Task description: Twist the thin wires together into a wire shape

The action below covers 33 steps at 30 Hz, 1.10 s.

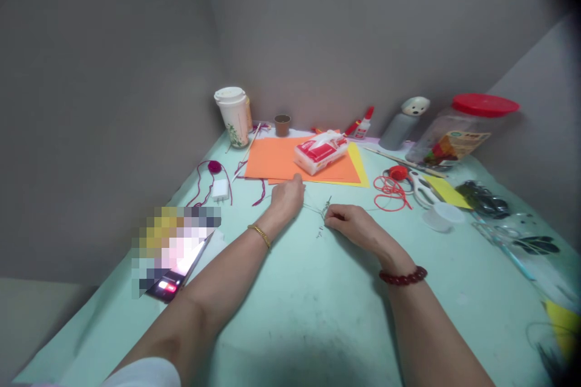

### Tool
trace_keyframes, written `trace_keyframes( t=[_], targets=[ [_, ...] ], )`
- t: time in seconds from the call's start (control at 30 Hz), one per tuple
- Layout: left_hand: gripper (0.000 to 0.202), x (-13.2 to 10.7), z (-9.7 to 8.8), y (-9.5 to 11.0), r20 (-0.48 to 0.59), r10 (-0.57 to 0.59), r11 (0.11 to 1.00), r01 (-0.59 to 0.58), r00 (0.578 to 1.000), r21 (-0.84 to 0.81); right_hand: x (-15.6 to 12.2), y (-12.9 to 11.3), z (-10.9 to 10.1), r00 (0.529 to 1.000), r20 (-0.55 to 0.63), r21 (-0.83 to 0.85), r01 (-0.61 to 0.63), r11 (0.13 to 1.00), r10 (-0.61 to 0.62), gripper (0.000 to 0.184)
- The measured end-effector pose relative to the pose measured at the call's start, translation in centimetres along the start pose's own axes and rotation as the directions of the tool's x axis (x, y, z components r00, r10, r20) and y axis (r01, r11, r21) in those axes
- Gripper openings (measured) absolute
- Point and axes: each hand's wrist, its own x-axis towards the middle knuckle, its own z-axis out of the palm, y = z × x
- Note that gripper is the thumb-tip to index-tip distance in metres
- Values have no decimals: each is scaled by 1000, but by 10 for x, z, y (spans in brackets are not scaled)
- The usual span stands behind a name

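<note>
My left hand (288, 198) is closed in front of the orange paper, with thin pale strands (313, 208) running from it to the right. Across from it, my right hand (348, 221) pinches those strands where they meet a small dark-green sprig (327, 203). Tiny leaf-like bits (320, 232) show just below the right fingertips. Whether the strands are thread or wire is too fine to make out. Another faint line trails right from my right hand toward the red cord (391, 195).
At the back, a tissue pack (321, 151) lies on orange paper (267, 160). A lidded cup (233, 116) and phone (181, 260) are left. Scissors (423, 189), a round clear container (442, 217) and a red-lidded jar (454, 136) stand or lie right.
</note>
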Motion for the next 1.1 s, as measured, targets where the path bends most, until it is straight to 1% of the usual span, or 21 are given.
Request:
trace_keyframes(
  t=[0.07,0.13,0.2,0.27,0.3,0.33,0.4,0.47,0.5,0.53,0.63,0.73,0.8,0.93,1.1],
  targets=[
    [25,0,-1,0,9,7,1000,-7,1000,-3,1,2,1,1000,-10,-12,3,1000,-3,16],
    [24,-2,-4,-1,7,41,999,-41,999,2,2,2,1,1000,-14,-19,15,1000,-15,16],
    [19,-5,-7,-1,-47,98,995,-96,994,33,2,2,1,999,-16,-20,27,999,-27,16],
    [16,-8,-9,1,-133,152,988,-148,979,40,2,1,1,1000,-8,-15,26,1000,-26,16],
    [17,-9,-9,2,-158,186,982,-187,970,8,1,0,0,1000,0,-9,16,1000,-16,16],
    [17,-10,-9,4,-161,229,969,-240,960,-54,1,0,0,1000,12,1,3,1000,-3,15],
    [20,-12,-9,7,-107,347,903,-363,932,-231,-1,0,-1,999,33,27,-22,999,22,15],
    [22,-14,-8,10,-25,453,820,-428,891,-380,-2,1,-2,999,43,53,-35,998,33,15],
    [23,-15,-8,11,9,473,801,-425,881,-421,-2,2,-2,998,47,62,-38,997,35,15],
    [23,-16,-8,12,40,470,799,-406,882,-443,-2,3,-2,998,48,68,-40,997,37,15],
    [22,-18,-11,12,107,421,826,-332,901,-455,-1,3,-2,998,53,67,-45,997,42,15],
    [22,-19,-14,11,167,454,823,-340,875,-455,-1,1,-3,997,50,48,-58,997,56,17],
    [22,-19,-15,11,174,475,815,-357,863,-456,-2,-1,-4,996,47,39,-77,996,75,17],
    [16,-18,-14,9,161,479,807,-361,863,-467,-3,-4,-5,997,39,46,-74,996,72,18],
    [16,-17,-15,9,183,467,792,-318,865,-521,-3,-3,-4,998,16,11,-61,998,61,18]
  ],
)
